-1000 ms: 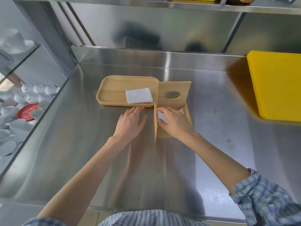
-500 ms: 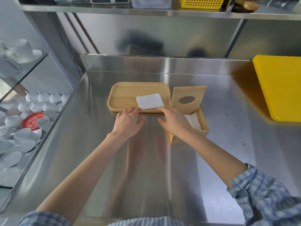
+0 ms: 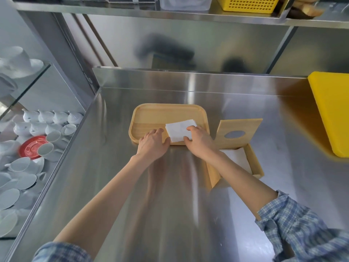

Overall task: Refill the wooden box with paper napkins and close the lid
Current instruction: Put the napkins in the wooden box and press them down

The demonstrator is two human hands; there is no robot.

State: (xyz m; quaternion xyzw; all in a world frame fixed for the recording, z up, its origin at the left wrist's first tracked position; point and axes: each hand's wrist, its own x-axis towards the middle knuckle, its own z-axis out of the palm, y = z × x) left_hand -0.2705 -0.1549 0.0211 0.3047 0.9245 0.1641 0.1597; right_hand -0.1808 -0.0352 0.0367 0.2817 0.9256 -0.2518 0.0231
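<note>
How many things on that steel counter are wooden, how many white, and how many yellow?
Wooden: 2, the tray and the open box with its raised lid
White: 2, the napkin stack on the tray and the napkins in the box
Yellow: 1, the board
Total: 5

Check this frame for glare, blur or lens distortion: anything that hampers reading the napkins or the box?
Head view: wide-angle bending curves the shelf edges and counter; streaky glare and smeared reflections run along the steel. The napkin stack under the right hand is washed-out white, its layers indistinct. The left hand and wooden box are soft but readable.
</note>
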